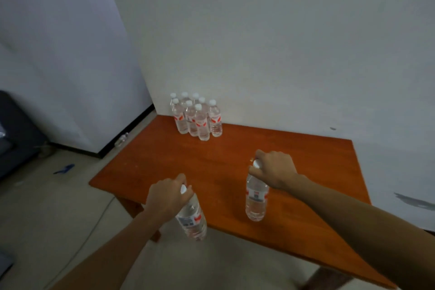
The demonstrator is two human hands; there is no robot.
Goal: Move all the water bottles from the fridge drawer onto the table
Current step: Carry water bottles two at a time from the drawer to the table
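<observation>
Above table [164,160], two hands [168,198] each gripping one bottle [256,198], eight bottles [197,117] clustered.

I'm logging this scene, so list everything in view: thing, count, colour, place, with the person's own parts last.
Standing water bottles: eight caps showing, clear with white caps and red labels, clustered at the table's far corner by the wall.
Held water bottles: two, clear, white caps; one at the table's near edge, one over the table.
Table: one, reddish-brown wood, against the white wall.
Bottle on the floor: one, clear, left of the table.
Blue object: one, on the floor, too blurred to name.
Left hand: gripping a bottle by its cap.
Right hand: gripping a bottle by its cap.
</observation>
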